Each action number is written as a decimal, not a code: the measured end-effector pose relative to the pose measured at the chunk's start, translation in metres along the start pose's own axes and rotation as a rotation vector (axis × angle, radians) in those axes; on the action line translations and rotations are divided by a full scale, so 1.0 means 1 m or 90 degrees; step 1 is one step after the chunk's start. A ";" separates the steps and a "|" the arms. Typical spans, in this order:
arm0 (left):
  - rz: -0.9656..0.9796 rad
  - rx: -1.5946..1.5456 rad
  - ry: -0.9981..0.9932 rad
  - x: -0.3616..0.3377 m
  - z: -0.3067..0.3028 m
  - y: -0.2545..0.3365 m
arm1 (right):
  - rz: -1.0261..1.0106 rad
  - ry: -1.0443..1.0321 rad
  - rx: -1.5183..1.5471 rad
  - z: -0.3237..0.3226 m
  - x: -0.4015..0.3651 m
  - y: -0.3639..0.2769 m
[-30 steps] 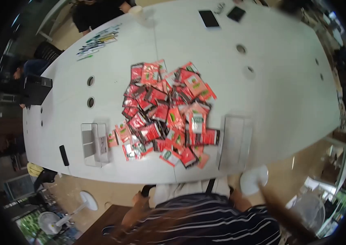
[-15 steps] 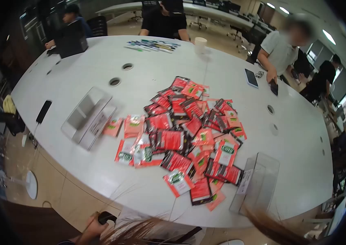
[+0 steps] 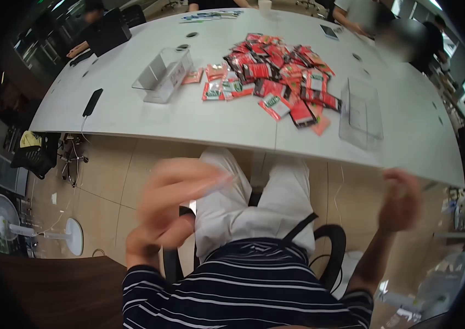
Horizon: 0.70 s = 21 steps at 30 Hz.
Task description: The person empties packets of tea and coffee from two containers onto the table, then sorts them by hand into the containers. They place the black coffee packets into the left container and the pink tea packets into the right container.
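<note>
Packets (image 3: 276, 71) lying heaped on table (image 3: 134, 123), untouched, between clear box (image 3: 164, 74) at left and second clear box (image 3: 359, 112) at right. Both hands, unseen half second ago, now swinging up over lap, well short of pile. Left hand (image 3: 175, 189) blurring, fingers stretched out, empty. Right hand (image 3: 401, 197) blurring, raised; curled or spread, cannot tell.

The bench (image 3: 188, 118) is carrying a heap of packets (image 3: 276, 71). A left box (image 3: 162, 74) and a right box (image 3: 361, 112) are flanking it, and a phone (image 3: 92, 102) is lying by the left edge.
</note>
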<state>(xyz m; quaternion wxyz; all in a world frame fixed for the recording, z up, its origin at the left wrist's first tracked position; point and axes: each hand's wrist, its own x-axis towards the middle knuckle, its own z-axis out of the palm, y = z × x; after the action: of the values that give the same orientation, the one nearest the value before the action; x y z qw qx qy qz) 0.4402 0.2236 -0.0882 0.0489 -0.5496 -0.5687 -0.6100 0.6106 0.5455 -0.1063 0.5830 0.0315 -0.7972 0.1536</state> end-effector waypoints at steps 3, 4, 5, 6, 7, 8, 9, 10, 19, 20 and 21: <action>0.182 -0.180 0.185 0.006 0.011 0.034 | -0.233 0.083 0.080 -0.038 0.069 -0.050; 0.211 -0.224 0.206 0.016 0.014 0.042 | -0.287 0.113 0.119 -0.042 0.082 -0.059; 0.227 -0.257 0.222 0.024 0.015 0.048 | -0.323 0.136 0.155 -0.042 0.093 -0.065; 0.238 -0.283 0.235 0.033 0.017 0.052 | -0.354 0.157 0.188 -0.039 0.105 -0.067; 0.244 -0.298 0.249 0.041 0.018 0.055 | -0.371 0.176 0.212 -0.034 0.113 -0.067; 0.248 -0.309 0.256 0.048 0.017 0.058 | -0.373 0.193 0.233 -0.028 0.120 -0.064; 0.259 -0.312 0.261 0.052 0.018 0.061 | -0.373 0.212 0.255 -0.023 0.125 -0.059; 0.266 -0.318 0.276 0.055 0.019 0.061 | -0.368 0.217 0.271 -0.017 0.129 -0.054; 0.441 -0.326 0.286 0.088 0.009 0.033 | -0.287 0.264 0.341 0.042 0.164 0.002; 0.461 -0.324 0.296 0.095 0.007 0.026 | -0.279 0.259 0.334 0.046 0.169 0.005; 0.484 -0.318 0.295 0.101 0.005 0.022 | -0.275 0.253 0.330 0.051 0.173 0.007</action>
<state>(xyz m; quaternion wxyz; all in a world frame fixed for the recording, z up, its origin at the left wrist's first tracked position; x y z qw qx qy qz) 0.4185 0.2766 -0.0022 0.2596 -0.5631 -0.1397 -0.7721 0.5075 0.5604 0.0408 0.7175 0.3145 -0.5786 0.2270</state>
